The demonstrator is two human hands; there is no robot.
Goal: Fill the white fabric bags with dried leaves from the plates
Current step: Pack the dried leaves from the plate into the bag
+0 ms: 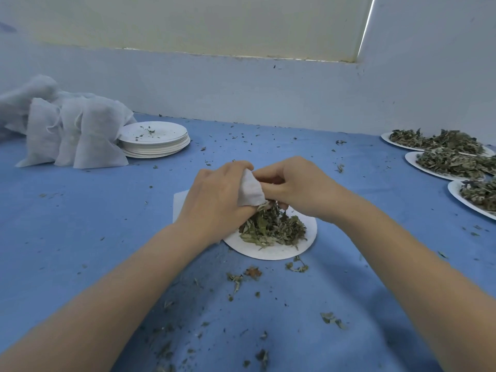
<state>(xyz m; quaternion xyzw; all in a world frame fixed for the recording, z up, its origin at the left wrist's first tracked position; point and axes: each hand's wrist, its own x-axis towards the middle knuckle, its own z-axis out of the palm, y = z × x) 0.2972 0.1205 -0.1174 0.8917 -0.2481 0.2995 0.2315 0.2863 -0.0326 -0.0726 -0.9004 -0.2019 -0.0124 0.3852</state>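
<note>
Both hands, left (214,194) and right (298,186), grip white bag (251,190) over leaves (271,226).

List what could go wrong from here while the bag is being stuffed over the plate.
1. The left hand and right hand hold the white bag with leaves hanging at its mouth; some may drop outside the plate, as scattered crumbs on the blue cloth suggest.
2. The bag's mouth is hidden between the fingers, so it could slip closed.
</note>
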